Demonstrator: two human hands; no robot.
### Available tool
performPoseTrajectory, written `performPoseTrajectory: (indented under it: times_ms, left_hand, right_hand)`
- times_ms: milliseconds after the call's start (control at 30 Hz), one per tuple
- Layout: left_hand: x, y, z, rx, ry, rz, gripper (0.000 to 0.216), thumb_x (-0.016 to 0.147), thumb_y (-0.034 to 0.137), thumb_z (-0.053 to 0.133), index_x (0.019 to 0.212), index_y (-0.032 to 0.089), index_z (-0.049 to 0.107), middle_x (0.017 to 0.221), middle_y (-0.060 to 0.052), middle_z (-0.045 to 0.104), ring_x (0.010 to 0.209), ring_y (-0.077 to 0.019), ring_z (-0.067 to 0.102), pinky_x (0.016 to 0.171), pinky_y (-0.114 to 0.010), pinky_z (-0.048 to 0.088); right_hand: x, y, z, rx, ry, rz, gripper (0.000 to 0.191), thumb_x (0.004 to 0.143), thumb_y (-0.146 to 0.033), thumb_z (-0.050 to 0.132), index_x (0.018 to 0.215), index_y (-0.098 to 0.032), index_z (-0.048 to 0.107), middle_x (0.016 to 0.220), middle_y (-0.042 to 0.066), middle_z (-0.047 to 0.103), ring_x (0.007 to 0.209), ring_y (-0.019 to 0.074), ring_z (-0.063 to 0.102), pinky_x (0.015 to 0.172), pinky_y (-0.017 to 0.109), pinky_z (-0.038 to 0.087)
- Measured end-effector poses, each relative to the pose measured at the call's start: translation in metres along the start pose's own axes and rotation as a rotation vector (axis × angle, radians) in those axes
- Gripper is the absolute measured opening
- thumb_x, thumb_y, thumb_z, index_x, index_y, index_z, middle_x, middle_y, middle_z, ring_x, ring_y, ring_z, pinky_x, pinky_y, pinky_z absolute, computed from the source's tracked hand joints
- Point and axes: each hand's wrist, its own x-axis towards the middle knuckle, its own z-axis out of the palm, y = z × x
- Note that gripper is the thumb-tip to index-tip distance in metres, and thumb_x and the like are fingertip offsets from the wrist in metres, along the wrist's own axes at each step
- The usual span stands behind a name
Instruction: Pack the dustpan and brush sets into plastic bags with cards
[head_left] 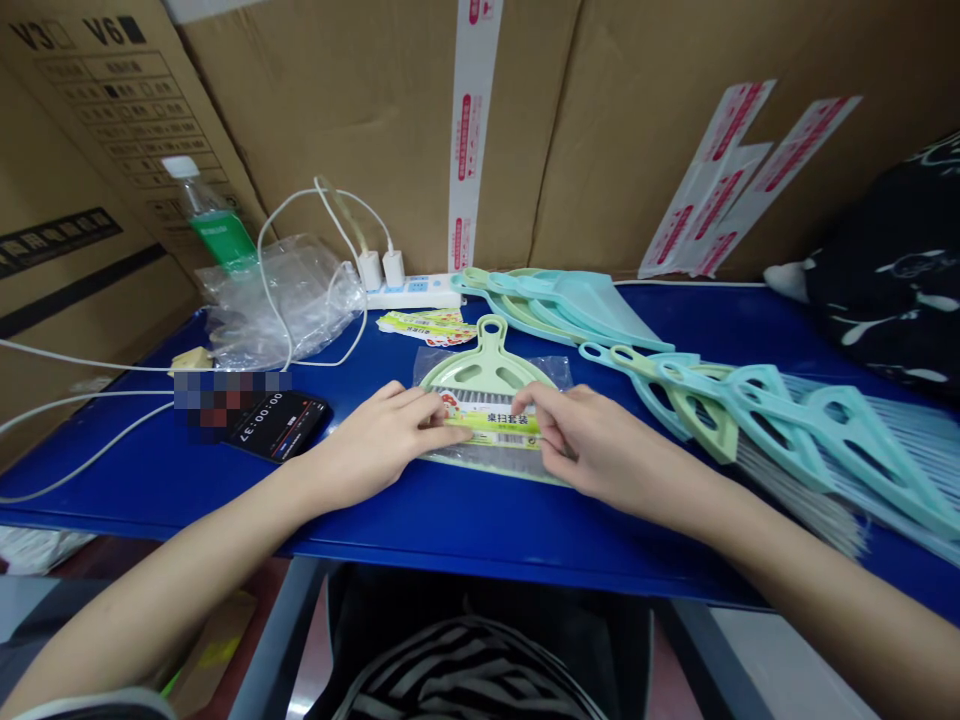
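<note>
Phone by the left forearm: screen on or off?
On: the phone shows lit digits, 00:00:37, on a dark display.

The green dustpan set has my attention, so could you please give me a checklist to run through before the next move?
1. Dustpan set lying on the table, handle away from the person: ok.
2. Label lying across the set: ok.
3. Left hand and right hand both at the label: ok.
4. Label flat throughout: cannot tell, partly covered.
5. Phone untouched by left forearm: cannot tell, they overlap in view.
</note>
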Motion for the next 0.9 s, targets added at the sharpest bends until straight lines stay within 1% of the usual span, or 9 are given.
performPoseTrajectory:
  times_ms: [67, 167, 267, 333, 433, 533, 633, 733, 900]
  left_hand:
    - [0.0, 0.0, -0.001, -0.003, -0.021, -0.01, 0.05, 0.09, 0.001, 0.034, 0.124, 0.026, 0.06, 0.103, -0.006, 0.062, 0.09, -0.0181, 0.056, 0.078, -0.033, 0.039]
    - [0.0, -0.001, -0.001, -0.01, -0.043, -0.019, 0.05, 0.09, 0.001, 0.034, 0.125, 0.027, 0.06, 0.103, -0.006, 0.06, 0.089, -0.0181, 0.055, 0.078, -0.033, 0.038]
    - [0.002, 0.0, -0.002, 0.001, -0.078, -0.033, 0.051, 0.09, 0.001, 0.035, 0.127, 0.028, 0.058, 0.101, -0.006, 0.059, 0.088, -0.0183, 0.054, 0.079, -0.033, 0.039]
    - [0.003, 0.001, -0.003, 0.019, -0.106, -0.046, 0.054, 0.089, 0.0, 0.036, 0.129, 0.029, 0.056, 0.099, -0.006, 0.058, 0.088, -0.0186, 0.054, 0.08, -0.033, 0.039]
    - [0.004, 0.003, -0.004, 0.052, -0.142, -0.067, 0.057, 0.088, -0.001, 0.037, 0.131, 0.032, 0.054, 0.097, -0.005, 0.056, 0.087, -0.0189, 0.053, 0.08, -0.033, 0.039]
    - [0.006, 0.004, -0.004, 0.088, -0.159, -0.079, 0.056, 0.089, 0.001, 0.036, 0.132, 0.033, 0.053, 0.096, -0.005, 0.055, 0.087, -0.0192, 0.053, 0.079, -0.033, 0.04]
    - [0.006, 0.005, -0.005, 0.128, -0.173, -0.077, 0.055, 0.091, 0.003, 0.032, 0.132, 0.032, 0.053, 0.095, -0.005, 0.055, 0.087, -0.0197, 0.053, 0.079, -0.034, 0.04]
    - [0.006, 0.006, -0.006, 0.153, -0.18, -0.084, 0.053, 0.092, 0.004, 0.031, 0.131, 0.033, 0.055, 0.095, -0.005, 0.055, 0.089, -0.02, 0.053, 0.081, -0.034, 0.041]
    - [0.003, 0.003, -0.012, 0.144, -0.16, -0.117, 0.049, 0.09, 0.008, 0.038, 0.125, 0.033, 0.061, 0.095, -0.007, 0.054, 0.089, -0.0215, 0.049, 0.08, -0.036, 0.043]
  right_hand:
    - [-0.001, 0.001, -0.001, -0.078, 0.039, 0.006, 0.036, 0.072, -0.001, 0.041, 0.102, -0.019, 0.049, 0.059, -0.006, 0.047, 0.055, 0.0148, 0.048, 0.071, 0.031, 0.036]
    - [-0.002, 0.004, -0.005, -0.109, 0.027, -0.012, 0.038, 0.071, -0.001, 0.04, 0.101, -0.02, 0.053, 0.061, -0.004, 0.052, 0.058, 0.016, 0.051, 0.071, 0.033, 0.033]
    - [-0.001, 0.005, -0.008, -0.113, 0.01, -0.105, 0.039, 0.072, 0.002, 0.04, 0.099, -0.019, 0.06, 0.077, 0.003, 0.063, 0.072, 0.019, 0.057, 0.072, 0.033, 0.031]
    - [0.0, 0.003, -0.008, -0.135, 0.005, -0.17, 0.04, 0.077, 0.002, 0.04, 0.1, -0.02, 0.065, 0.085, 0.006, 0.065, 0.081, 0.0208, 0.057, 0.074, 0.033, 0.03]
    - [0.003, -0.001, -0.004, -0.187, 0.017, -0.222, 0.034, 0.088, -0.007, 0.043, 0.101, -0.022, 0.071, 0.077, 0.006, 0.061, 0.077, 0.0208, 0.053, 0.075, 0.034, 0.029]
    - [0.005, -0.002, 0.001, -0.218, 0.031, -0.261, 0.031, 0.092, -0.014, 0.044, 0.102, -0.023, 0.073, 0.07, 0.004, 0.058, 0.073, 0.0201, 0.049, 0.075, 0.035, 0.027]
    - [0.005, -0.002, 0.001, -0.23, 0.016, -0.262, 0.033, 0.091, -0.013, 0.044, 0.1, -0.023, 0.073, 0.068, 0.004, 0.059, 0.073, 0.0199, 0.046, 0.075, 0.035, 0.026]
    - [0.004, 0.0, -0.004, -0.231, -0.011, -0.248, 0.037, 0.088, -0.011, 0.043, 0.1, -0.025, 0.074, 0.066, 0.004, 0.059, 0.072, 0.02, 0.044, 0.073, 0.036, 0.026]
    - [0.003, 0.008, -0.015, -0.185, -0.076, -0.236, 0.041, 0.086, -0.009, 0.041, 0.097, -0.028, 0.076, 0.063, 0.004, 0.06, 0.071, 0.0202, 0.044, 0.073, 0.037, 0.027]
